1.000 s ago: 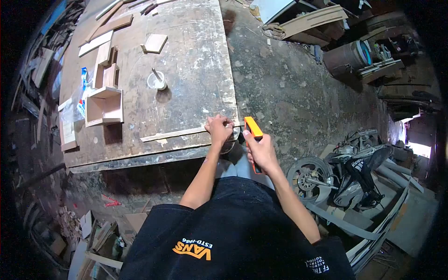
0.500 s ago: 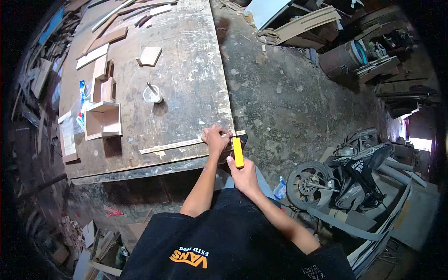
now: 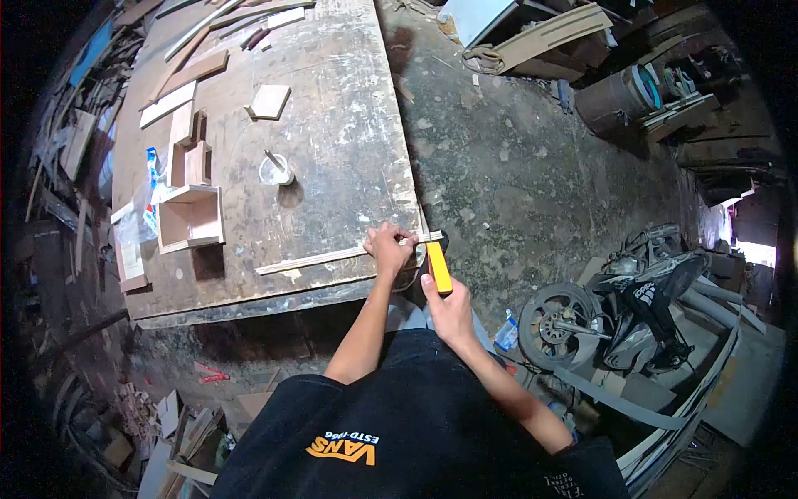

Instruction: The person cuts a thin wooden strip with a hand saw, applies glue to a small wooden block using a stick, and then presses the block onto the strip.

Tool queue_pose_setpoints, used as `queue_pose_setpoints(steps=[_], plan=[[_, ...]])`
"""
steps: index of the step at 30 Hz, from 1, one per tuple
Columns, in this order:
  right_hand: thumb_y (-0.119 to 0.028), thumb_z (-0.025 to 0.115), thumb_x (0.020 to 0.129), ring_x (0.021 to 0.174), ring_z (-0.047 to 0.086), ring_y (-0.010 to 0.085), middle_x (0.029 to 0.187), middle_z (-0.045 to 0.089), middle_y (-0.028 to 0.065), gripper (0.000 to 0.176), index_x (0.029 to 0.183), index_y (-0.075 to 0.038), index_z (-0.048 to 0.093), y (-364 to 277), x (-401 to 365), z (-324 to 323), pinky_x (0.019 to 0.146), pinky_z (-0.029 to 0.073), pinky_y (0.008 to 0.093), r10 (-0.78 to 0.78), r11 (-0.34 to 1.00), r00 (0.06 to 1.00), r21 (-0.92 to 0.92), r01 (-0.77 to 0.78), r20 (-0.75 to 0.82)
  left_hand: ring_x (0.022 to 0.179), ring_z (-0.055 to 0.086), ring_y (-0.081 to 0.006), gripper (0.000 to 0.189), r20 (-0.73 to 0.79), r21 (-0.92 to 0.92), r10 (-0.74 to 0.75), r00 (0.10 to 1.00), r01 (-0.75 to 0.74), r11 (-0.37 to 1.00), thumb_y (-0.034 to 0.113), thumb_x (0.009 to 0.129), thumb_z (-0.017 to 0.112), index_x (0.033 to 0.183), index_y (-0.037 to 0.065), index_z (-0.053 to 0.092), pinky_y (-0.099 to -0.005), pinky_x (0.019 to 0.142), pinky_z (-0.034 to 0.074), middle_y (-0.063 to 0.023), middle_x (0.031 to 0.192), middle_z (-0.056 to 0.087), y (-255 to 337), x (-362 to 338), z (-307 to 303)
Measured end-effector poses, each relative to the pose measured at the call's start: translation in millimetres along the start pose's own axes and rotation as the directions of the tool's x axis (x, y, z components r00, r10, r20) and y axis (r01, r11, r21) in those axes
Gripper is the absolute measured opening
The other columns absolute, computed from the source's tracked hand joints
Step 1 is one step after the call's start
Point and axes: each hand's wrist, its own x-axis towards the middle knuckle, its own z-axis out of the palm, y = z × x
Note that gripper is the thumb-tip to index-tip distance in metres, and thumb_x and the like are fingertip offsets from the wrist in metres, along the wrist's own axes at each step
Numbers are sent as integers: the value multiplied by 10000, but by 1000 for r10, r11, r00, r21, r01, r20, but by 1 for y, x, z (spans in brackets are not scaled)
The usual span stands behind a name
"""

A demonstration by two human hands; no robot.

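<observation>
A long thin wooden strip (image 3: 316, 261) lies near the table's front edge, its right end sticking out past the corner. My left hand (image 3: 389, 249) is closed over the strip, pressing it against the tabletop. My right hand (image 3: 451, 314) grips the yellow handle of a saw (image 3: 438, 268) just beyond the table corner. The narrow blade shows nearly edge-on, crossing the strip's overhanging end; how deep it sits in the wood cannot be made out.
On the worn table (image 3: 349, 125) are an open wooden box (image 3: 191, 218), a white cup (image 3: 276, 170) with a stick in it, a small board (image 3: 270, 101) and several wood pieces. A motorcycle (image 3: 632, 308) stands at the right. Scrap wood lies on the floor.
My right hand and the yellow handle have shifted a little to the right, and the handle slants more. My left hand stays on the strip. The whole view has moved slightly.
</observation>
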Motion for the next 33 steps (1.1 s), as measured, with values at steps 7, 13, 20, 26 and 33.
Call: queue_pose_setpoints(steps=[7,13,20,26,33], plan=[[-362,645,988,640,514,161,648,566,95,429,903,58,631,13,5,-1,622,449,381,96,990,995,100,-96,9,1033,511,-308,160,26,-30,-16,1000,17,999,310,691,858,749,198,759,-523,916,330,-30,874,610,-5,4,4],[-374,643,989,609,508,167,622,554,97,432,895,48,629,21,6,-1,598,439,389,135,985,991,108,-136,17,1018,508,-309,174,4,4,-10,1000,10,1000,330,696,863,760,198,769,-523,898,340,-37,884,611,-5,3,4],[-406,643,982,622,521,168,642,570,98,455,912,44,633,16,7,-5,614,452,380,125,987,992,98,-125,8,1058,511,-307,142,61,-29,-34,998,36,999,308,687,835,769,206,780,-523,947,320,-36,897,631,-10,4,4],[-384,655,982,593,541,161,631,572,79,437,886,42,640,34,10,-8,592,454,370,127,983,991,142,-120,-44,1071,507,-347,147,61,10,-25,998,24,1000,320,701,809,753,189,768,-555,931,320,-59,953,632,-14,7,6],[-339,667,988,427,420,61,593,463,-34,383,765,-73,508,14,-3,-37,392,332,242,239,855,970,463,-235,52,1086,503,-366,143,48,-25,-43,998,44,999,303,692,812,733,176,761,-551,945,324,-79,939,637,-4,3,3]])
